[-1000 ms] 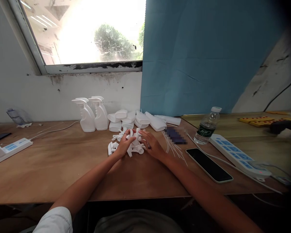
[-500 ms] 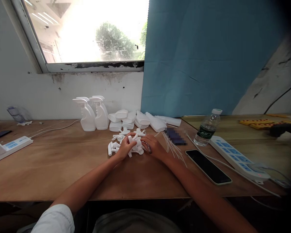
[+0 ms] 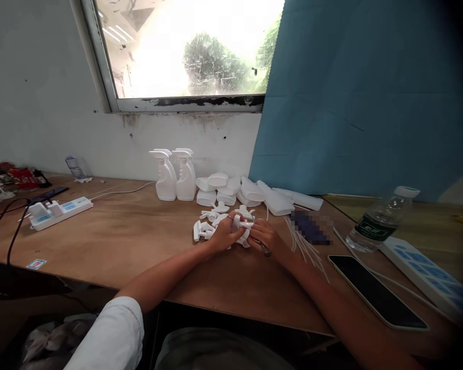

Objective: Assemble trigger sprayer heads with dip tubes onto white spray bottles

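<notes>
As daylight floods through a grimy window (image 3: pixel 216 61), two bare hands work close together over a brown tabletop, seen from the head camera. The left hand (image 3: pixel 224 235), a ring on one finger, is clamped on a white trigger sprayer head (image 3: pixel 242 224). The right hand (image 3: pixel 268 237) is closed around a slender dark tool (image 3: pixel 265 251), its fingertips against the same sprayer head; the tool's exact type cannot be told.

More loose sprayer heads (image 3: pixel 203 230) lie in a heap around and behind the left hand. Upright spray bottles (image 3: pixel 165 180), fitted with heads, stand near the wall, just beside a stack of white bottle bodies (image 3: pixel 250 190) laid flat. Thin white tubes (image 3: pixel 306 247) fan out to the right, near a smartphone (image 3: pixel 376 290), a clear water bottle (image 3: pixel 384 218) with a dark green label and a power strip (image 3: pixel 424 272). A second power strip (image 3: pixel 65 209) lies well apart at far left. A blue sheet (image 3: pixel 351 103) hangs beside the window.
</notes>
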Tool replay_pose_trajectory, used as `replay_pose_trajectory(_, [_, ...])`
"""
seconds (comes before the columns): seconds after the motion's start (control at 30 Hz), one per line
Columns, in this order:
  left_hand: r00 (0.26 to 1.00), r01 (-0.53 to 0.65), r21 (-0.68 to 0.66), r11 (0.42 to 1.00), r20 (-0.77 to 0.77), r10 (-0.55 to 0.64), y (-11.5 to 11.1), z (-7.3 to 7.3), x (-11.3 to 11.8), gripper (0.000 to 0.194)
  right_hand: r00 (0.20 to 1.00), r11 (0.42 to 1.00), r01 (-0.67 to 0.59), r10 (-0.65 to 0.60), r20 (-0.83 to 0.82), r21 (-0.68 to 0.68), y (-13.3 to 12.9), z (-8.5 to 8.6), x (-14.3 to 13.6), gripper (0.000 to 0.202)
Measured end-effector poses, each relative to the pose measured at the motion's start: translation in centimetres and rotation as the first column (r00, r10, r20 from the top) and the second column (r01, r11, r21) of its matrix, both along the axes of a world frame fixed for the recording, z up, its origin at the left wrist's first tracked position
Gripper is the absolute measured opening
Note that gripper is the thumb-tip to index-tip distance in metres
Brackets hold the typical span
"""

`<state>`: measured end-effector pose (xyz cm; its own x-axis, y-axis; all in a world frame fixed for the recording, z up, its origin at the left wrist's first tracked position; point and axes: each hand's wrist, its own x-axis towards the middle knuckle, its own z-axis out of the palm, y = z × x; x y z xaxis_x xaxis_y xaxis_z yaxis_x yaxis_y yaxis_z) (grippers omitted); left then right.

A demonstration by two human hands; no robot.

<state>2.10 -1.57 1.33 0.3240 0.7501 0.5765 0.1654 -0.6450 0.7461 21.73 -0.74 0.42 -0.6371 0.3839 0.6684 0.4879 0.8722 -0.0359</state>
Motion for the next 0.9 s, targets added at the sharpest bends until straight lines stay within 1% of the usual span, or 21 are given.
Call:
replay_pose_trajectory(0.07, [1.0, -0.019, 0.002, 1.0, 0.007, 0.019, 0.0, 0.2, 0.1, 0.017, 0.998, 1.0, 0.022, -0.023, -0.053, -0.018, -0.1, 0.4, 0.3, 0.038])
replay_pose_trajectory(0.13, [0.999, -0.036, -0.02, 0.999, 0.028, 0.036, -0.1, 0.8, -0.1, 0.017, 0.99, 0.996, 0.064, -0.072, -0.125, -0.061, -0.7, 1.2, 1.0, 0.04])
replay_pose_trajectory(0.23, [0.998, -0.022, -0.063, 0.998, 0.061, 0.026, -0.8, 1.9, -1.6, 0.018, 0.966, 0.98, 0.098, -0.135, -0.218, -0.174, -2.9, 2.6, 2.6, 0.038])
replay_pose_trajectory(0.3, [0.993, 0.013, -0.098, 0.995, 0.121, -0.001, -1.7, 2.3, -3.8, 0.019, 0.956, 0.966, 0.093, -0.155, -0.25, -0.243, -5.0, 3.4, 3.6, 0.036])
replay_pose_trajectory(0.33, [0.987, 0.041, -0.128, 0.991, 0.162, -0.02, -2.3, 2.2, -5.2, 0.021, 0.956, 0.955, 0.094, -0.165, -0.242, -0.28, -6.2, 3.6, 4.0, 0.036])
replay_pose_trajectory(0.4, [0.959, 0.11, -0.216, 0.97, 0.28, -0.046, -3.5, 1.6, -8.5, 0.027, 0.969, 0.931, 0.105, -0.175, -0.176, -0.349, -8.1, 3.9, 4.6, 0.035])
replay_pose_trajectory(0.43, [0.944, 0.12, -0.26, 0.958, 0.33, -0.028, -4.1, 1.2, -10.3, 0.031, 0.977, 0.923, 0.107, -0.167, -0.134, -0.37, -8.8, 3.9, 4.8, 0.034])
replay_pose_trajectory(0.47, [0.928, 0.104, -0.31, 0.945, 0.373, 0.02, -4.7, 0.6, -12.0, 0.032, 0.984, 0.92, 0.104, -0.149, -0.093, -0.379, -9.4, 3.8, 5.0, 0.033])
replay_pose_trajectory(0.5, [0.919, 0.09, -0.381, 0.92, 0.387, 0.07, -5.4, 0.1, -13.7, 0.033, 0.99, 0.92, 0.098, -0.128, -0.055, -0.379, -9.7, 3.6, 5.1, 0.033])
replay_pose_trajectory(0.57, [0.903, 0.049, -0.551, 0.833, 0.38, 0.198, -6.7, -0.7, -16.9, 0.035, 0.996, 0.924, 0.09, -0.09, 0.017, -0.372, -10.1, 3.1, 5.1, 0.03])
replay_pose_trajectory(0.6, [0.896, 0.043, -0.61, 0.791, 0.374, 0.239, -7.5, -0.8, -18.4, 0.038, 0.995, 0.924, 0.096, -0.083, 0.051, -0.369, -10.2, 2.9, 5.2, 0.028])
replay_pose_trajectory(0.67, [0.89, 0.002, -0.688, 0.726, 0.333, 0.313, -9.0, -0.6, -21.3, 0.042, 0.99, 0.924, 0.122, -0.087, 0.109, -0.364, -10.4, 2.3, 5.2, 0.024])
replay_pose_trajectory(0.7, [0.887, -0.039, -0.71, 0.703, 0.3, 0.352, -9.8, -0.4, -22.8, 0.045, 0.988, 0.924, 0.131, -0.091, 0.124, -0.359, -10.5, 2.1, 5.2, 0.021])
replay_pose_trajectory(0.73, [0.874, -0.107, -0.716, 0.69, 0.263, 0.408, -10.7, -0.2, -24.4, 0.047, 0.987, 0.926, 0.135, -0.093, 0.132, -0.353, -10.6, 1.9, 5.3, 0.018])
replay_pose_trajectory(0.8, [0.818, -0.269, -0.715, 0.645, 0.183, 0.545, -12.8, 0.0, -27.8, 0.048, 0.987, 0.933, 0.136, -0.098, 0.128, -0.332, -10.7, 1.5, 5.5, 0.011])
replay_pose_trajectory(0.83, [0.77, -0.326, -0.729, 0.603, 0.166, 0.616, -14.1, 0.0, -29.6, 0.048, 0.987, 0.938, 0.138, -0.105, 0.119, -0.319, -10.8, 1.3, 5.7, 0.008])
replay_pose_trajectory(0.87, [0.73, -0.365, -0.755, 0.545, 0.131, 0.67, -15.5, 0.0, -31.3, 0.048, 0.988, 0.943, 0.142, -0.114, 0.107, -0.302, -10.7, 1.1, 6.0, 0.007])
replay_pose_trajectory(0.9, [0.661, -0.423, -0.749, 0.511, 0.131, 0.739, -17.1, -0.1, -32.8, 0.049, 0.987, 0.947, 0.153, -0.132, 0.092, -0.283, -10.7, 0.8, 6.3, 0.006])
